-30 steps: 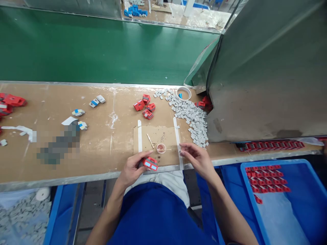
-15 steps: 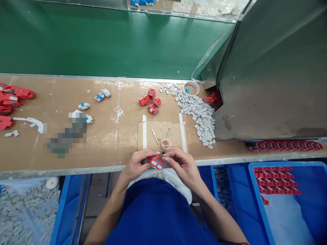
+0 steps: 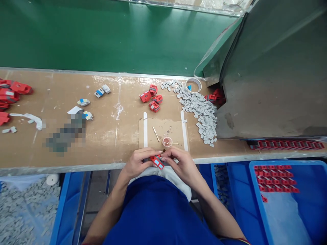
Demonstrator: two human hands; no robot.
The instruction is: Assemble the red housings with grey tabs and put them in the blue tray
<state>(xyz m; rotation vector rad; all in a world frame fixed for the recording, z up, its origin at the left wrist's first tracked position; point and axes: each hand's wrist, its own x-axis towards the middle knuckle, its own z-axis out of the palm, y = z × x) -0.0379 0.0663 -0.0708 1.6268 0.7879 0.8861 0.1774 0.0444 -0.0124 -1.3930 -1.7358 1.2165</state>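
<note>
My left hand is closed on a red plastic toy vehicle part with pale blue windows, held just off the table's front edge. My right hand pinches a small grey piece against the part's right side; the fingertips mostly hide it. Just beyond my hands, a small cup of reddish-brown contents has a thin stick across it. A white stick lies on the taped cardboard sheet. Several red parts are grouped behind the sheet.
Flat grey pieces spread at right beside a tape roll. A metal housing rises there. More red parts lie far left. A blue tray with rows of red parts is lower right; a bin of grey pieces is lower left.
My right fingers have moved in from beside the red part to press the grey piece onto it. The red part has turned slightly. The view has shifted a little.
</note>
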